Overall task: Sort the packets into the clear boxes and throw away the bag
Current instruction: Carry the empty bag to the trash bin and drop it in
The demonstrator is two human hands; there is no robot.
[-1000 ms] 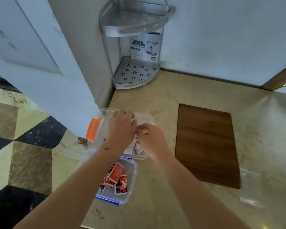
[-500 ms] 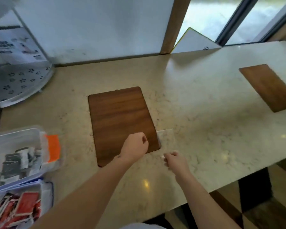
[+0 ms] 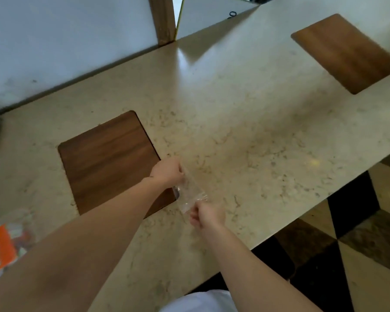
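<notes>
A small clear plastic bag (image 3: 190, 192) is lifted just above the marble counter (image 3: 245, 131), at the right edge of the near wooden inlay. My left hand (image 3: 167, 171) pinches its upper end and my right hand (image 3: 207, 216) pinches its lower end, so the bag is stretched between them. It looks empty. A clear box with an orange latch (image 3: 0, 246) shows blurred at the far left edge; its contents cannot be made out.
Two dark wooden inlays sit in the counter, one (image 3: 108, 161) beside my left hand and one (image 3: 345, 52) at the far right. The counter's front edge runs diagonally at the right, with checkered floor tiles (image 3: 347, 244) below. A white wall backs the counter.
My view swung right, away from the boxes. Both hands left the orange-latched box, reached the bag by the inlay, and now hold it off the counter.
</notes>
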